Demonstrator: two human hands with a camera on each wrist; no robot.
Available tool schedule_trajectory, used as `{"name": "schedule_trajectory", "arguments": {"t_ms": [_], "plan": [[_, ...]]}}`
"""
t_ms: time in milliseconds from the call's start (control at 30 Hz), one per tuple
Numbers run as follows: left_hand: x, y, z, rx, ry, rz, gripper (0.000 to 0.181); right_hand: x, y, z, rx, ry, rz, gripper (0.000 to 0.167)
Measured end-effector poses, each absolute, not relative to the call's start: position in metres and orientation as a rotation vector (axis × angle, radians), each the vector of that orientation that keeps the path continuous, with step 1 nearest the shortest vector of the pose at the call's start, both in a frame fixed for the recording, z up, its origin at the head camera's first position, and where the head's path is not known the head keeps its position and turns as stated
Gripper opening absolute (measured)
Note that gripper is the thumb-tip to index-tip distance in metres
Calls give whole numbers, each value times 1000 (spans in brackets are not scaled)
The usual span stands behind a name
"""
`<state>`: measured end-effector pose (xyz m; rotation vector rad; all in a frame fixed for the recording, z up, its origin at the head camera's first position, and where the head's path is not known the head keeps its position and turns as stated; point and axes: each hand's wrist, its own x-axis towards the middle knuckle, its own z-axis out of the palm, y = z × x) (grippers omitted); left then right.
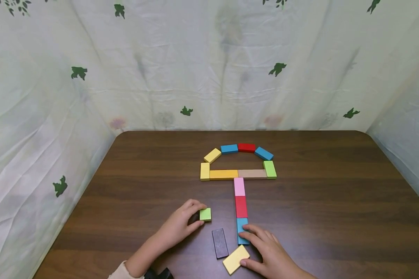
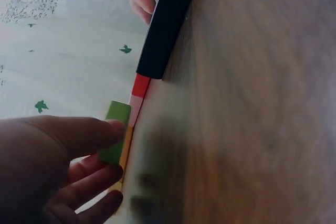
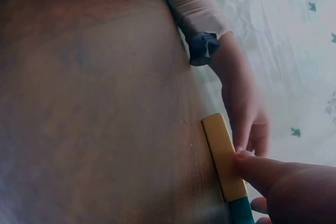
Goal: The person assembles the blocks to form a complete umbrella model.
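Note:
Between thumb and fingertips, my left hand (image 1: 179, 223) pinches a small green block (image 1: 205, 214), which the left wrist view also shows. My right hand (image 1: 270, 254) rests its fingertips on the blue block (image 1: 242, 231) at the near end of a straight row. Its thumb touches the edge of a tilted yellow block (image 1: 236, 259). A dark purple-grey block (image 1: 220, 243) lies between the two hands, touched by neither. Up the row from the blue block come a red block (image 1: 241, 206) and a pink block (image 1: 239, 186).
Beyond the row, an orange block (image 1: 223, 175) and a tan block (image 1: 252, 174) form a crossbar. Several yellow, blue, red and green blocks arch above it, with a red one (image 1: 246, 147) near the top. All lie on a brown wooden table (image 1: 335, 201) before a white curtain (image 1: 209, 69).

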<state>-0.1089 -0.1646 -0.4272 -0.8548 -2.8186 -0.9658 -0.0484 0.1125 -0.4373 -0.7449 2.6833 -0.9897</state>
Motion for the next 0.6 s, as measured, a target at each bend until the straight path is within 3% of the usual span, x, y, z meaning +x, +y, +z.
{"name": "schedule_trajectory", "arguments": {"t_ms": [333,600], "plan": [[-111,-167,-431,-877,-2874,-965,33,-48,113,-439,-765,2712,-988,58],[-113,-166,-434,-795,-2884,-1075,22,-48,113,-439,-765,2711,-995,58]]}}
